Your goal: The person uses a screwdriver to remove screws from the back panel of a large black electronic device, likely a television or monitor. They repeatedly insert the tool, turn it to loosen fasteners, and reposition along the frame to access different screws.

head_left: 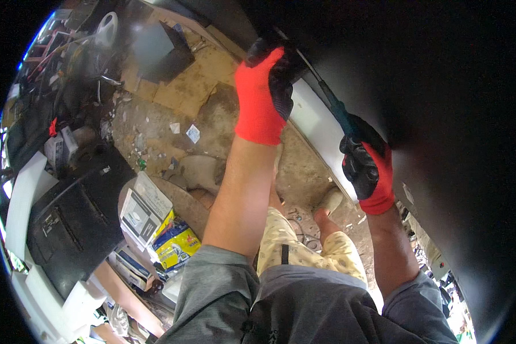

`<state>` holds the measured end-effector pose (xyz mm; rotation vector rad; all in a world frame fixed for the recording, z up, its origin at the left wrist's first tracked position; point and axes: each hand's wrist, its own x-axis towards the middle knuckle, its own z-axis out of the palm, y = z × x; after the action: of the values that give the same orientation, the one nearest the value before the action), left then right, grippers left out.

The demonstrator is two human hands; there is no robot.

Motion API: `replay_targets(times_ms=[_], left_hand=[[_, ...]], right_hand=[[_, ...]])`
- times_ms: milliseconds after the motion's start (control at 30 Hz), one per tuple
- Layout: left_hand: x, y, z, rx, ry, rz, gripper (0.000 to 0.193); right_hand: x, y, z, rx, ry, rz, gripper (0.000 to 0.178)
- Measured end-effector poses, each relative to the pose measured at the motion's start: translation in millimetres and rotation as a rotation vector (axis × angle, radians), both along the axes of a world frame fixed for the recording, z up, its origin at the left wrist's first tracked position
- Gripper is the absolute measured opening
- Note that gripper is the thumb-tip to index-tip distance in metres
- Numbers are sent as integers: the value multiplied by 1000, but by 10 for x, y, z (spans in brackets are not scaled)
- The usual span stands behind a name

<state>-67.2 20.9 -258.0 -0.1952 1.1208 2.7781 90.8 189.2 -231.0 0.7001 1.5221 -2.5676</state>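
My right hand (367, 166), in a red glove with a black palm, is wrapped round the dark teal handle of a screwdriver (339, 112). The thin metal shaft slants up and left, past the fingers of my left hand (266, 92). That hand wears a matching glove; its fingers curl closed at the edge of a large black panel (441, 109). What they hold is lost in the dark. The panel fills the right side, and a pale white strip (321, 123) runs along its lower edge, between my two hands.
Below is a dirty floor (212, 120) with scraps and a flattened cardboard sheet (183, 86). A dark box (163, 51) stands at the far left. Nearer on the left lie a black flat casing (77, 218), a yellow and blue box (178, 246) and white foam pieces (26, 195).
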Motion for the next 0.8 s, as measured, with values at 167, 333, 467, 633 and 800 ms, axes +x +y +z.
replay_targets(times_ms=[167, 333, 467, 633, 800], left_hand=[[-16, -1, 7, -74, -9, 26, 23], [-15, 29, 92, 0, -67, 68, 26], [-12, 14, 90, -10, -34, 51, 27], [-2, 51, 117, -22, -65, 67, 19], [26, 81, 153, -51, -67, 114, 20]], right_hand=[[-2, 66, -81, 2, 17, 89, 37], [15, 67, -199, 44, -4, 54, 35], [0, 49, -138, -22, -26, 62, 36], [-9, 108, -195, -244, 27, 128, 41], [-154, 130, -124, -1009, -105, 198, 52]])
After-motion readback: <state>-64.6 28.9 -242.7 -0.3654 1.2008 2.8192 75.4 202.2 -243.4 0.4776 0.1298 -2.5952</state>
